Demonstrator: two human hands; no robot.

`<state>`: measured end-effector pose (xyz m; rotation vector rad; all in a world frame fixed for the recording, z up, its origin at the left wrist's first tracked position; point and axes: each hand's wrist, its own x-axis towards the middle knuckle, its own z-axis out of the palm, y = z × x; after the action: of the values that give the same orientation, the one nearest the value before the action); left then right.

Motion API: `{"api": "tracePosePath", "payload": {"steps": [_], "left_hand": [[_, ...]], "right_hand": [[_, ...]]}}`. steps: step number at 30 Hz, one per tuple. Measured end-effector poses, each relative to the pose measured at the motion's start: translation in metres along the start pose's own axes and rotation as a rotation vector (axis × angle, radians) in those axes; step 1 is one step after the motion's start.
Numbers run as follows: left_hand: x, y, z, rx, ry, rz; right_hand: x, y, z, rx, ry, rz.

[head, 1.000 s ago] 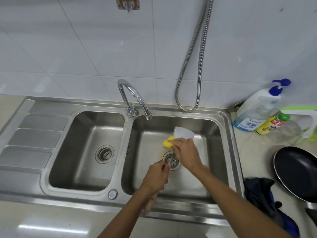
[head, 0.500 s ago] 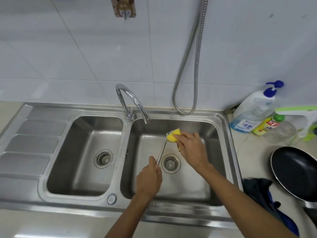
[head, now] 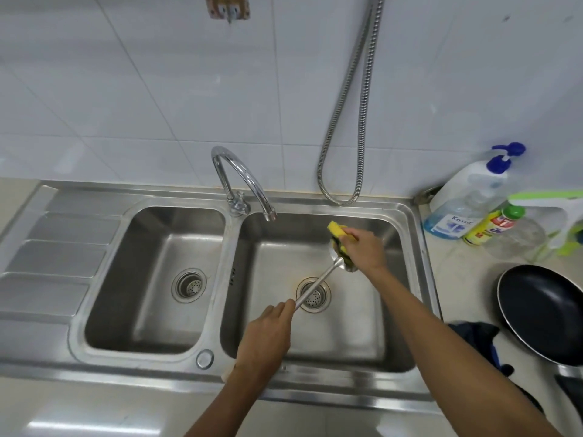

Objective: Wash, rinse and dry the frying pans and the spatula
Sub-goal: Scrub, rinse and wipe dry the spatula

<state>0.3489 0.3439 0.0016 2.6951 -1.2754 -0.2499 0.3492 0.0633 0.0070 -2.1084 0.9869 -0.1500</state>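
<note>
Left hand (head: 263, 337): grips spatula (head: 318, 283) handle steady.
Right hand (head: 362, 247): pinches sponge (head: 337, 231); scrub both blade faces.

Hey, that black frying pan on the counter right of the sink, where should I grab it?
Take the frying pan by its handle, which seems to leave the rim at the near right, mostly out of frame. Come from the near side with the right hand once it frees the sponge; the wide shallow rim gives no grip.
</note>
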Motion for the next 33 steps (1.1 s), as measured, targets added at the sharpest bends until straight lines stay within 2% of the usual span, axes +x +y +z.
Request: {"api": "tracePosePath", "payload": {"steps": [2,5,8,11,13,16,18,19,20,23,27,30,33], "left_hand": [[0.002,-0.003,-0.001,0.006,0.005,-0.03],[0.004,-0.011,0.001,0.01,-0.031,-0.086],[0.002,-0.012,0.005,0.015,-0.079,-0.07],[0.005,-0.006,0.003,0.006,-0.069,-0.093],[0.011,-0.003,-0.001,-0.011,-0.04,-0.111],[0.017,-0.002,-0.005,-0.034,-0.016,-0.118],[0.014,-0.002,-0.006,-0.051,-0.025,-0.125],[0.013,-0.001,-0.006,-0.045,-0.034,-0.126],[0.011,0.0,-0.006,-0.034,-0.049,-0.121],[0.005,0.008,-0.005,-0.036,-0.061,-0.095],[0.005,0.011,-0.008,-0.096,-0.039,-0.15],[0.01,0.007,-0.004,-0.236,-0.031,-0.204],[0.016,0.01,0.002,-0.553,-0.059,-0.295]], "right_hand": [[-0.013,-0.009,0.008,-0.101,-0.003,-0.122],[-0.034,0.005,0.027,-0.195,-0.12,-0.296],[-0.031,0.024,0.035,-0.251,-0.123,-0.27],[-0.034,0.023,0.046,-0.255,0.017,-0.227],[-0.058,0.014,0.059,-0.233,0.041,-0.356],[-0.101,-0.001,0.066,-0.232,-0.015,-0.662],[-0.092,0.001,0.059,-0.298,0.037,-0.786],[-0.078,0.008,0.055,-0.348,0.08,-0.773],[-0.059,0.019,0.051,-0.375,0.091,-0.685],[-0.017,0.045,0.028,-0.408,0.078,-0.338],[0.002,0.069,-0.011,-0.321,0.145,-0.085],[0.009,0.097,-0.041,-0.323,0.189,0.036],[0.008,0.122,-0.073,-0.411,0.284,0.138]]}}
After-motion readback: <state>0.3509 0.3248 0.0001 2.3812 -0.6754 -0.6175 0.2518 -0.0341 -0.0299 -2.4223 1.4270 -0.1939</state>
